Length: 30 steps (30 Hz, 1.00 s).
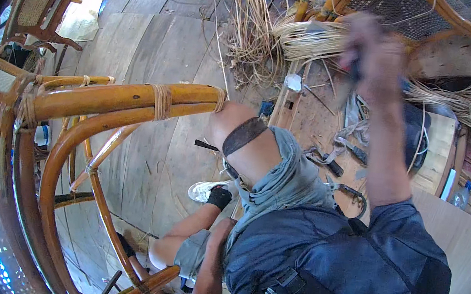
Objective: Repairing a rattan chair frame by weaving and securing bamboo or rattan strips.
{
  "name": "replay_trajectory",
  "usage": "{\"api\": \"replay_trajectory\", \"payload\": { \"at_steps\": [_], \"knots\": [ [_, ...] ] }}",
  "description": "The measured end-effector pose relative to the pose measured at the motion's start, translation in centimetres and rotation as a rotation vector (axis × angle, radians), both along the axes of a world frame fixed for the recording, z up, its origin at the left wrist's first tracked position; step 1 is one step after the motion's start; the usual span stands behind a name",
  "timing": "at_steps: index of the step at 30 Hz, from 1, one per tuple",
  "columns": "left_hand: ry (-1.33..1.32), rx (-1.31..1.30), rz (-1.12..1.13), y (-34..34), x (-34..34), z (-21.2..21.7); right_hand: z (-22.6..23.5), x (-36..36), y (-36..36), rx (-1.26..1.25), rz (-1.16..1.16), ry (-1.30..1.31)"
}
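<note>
My right hand [375,58] is a blur beside the pale cane strips [306,42] — I can't tell how open it is or what it has hold of. I can't make out my left hand well enough to say. The wooden chair [99,96] is on the left, one end near my knee [226,119]. I'd guess this is a reaching step — next calls for a gentle touch, so thin strips don't tangle.
</note>
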<state>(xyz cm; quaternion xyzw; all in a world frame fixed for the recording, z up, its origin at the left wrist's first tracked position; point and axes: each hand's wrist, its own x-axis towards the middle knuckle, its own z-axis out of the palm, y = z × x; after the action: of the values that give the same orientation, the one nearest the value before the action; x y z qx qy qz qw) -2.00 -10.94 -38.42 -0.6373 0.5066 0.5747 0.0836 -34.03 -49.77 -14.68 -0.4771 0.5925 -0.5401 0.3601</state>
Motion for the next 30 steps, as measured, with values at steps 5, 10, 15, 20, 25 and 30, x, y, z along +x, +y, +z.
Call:
{"api": "replay_trajectory", "payload": {
  "at_steps": [5, 10, 15, 20, 25, 30],
  "knots": [
    [-0.057, 0.071, -0.076, -6.4, -2.2, 3.9, -18.1, 9.5, -3.8, 0.434, 0.121, -0.466],
    [-0.039, -0.111, -0.021, -5.2, -1.1, 2.7, -30.1, 12.6, -8.1, 0.907, -0.079, -0.491],
    [-0.035, -0.256, -0.065, -4.8, -0.5, 0.7, -40.0, 11.8, -12.6, 0.750, -0.363, -0.513],
    [0.055, 0.255, 0.601, -5.8, 0.1, 0.7, -41.6, 15.3, -15.5, 0.620, -0.303, -0.543],
    [0.052, 0.276, 0.732, -6.2, 0.0, 0.9, -41.1, 15.6, -20.8, 0.938, -0.354, -0.539],
    [0.049, 0.284, 0.762, -5.8, -0.7, -0.1, -44.9, 15.7, -22.3, 0.734, -0.472, -0.525]
  ]
}}
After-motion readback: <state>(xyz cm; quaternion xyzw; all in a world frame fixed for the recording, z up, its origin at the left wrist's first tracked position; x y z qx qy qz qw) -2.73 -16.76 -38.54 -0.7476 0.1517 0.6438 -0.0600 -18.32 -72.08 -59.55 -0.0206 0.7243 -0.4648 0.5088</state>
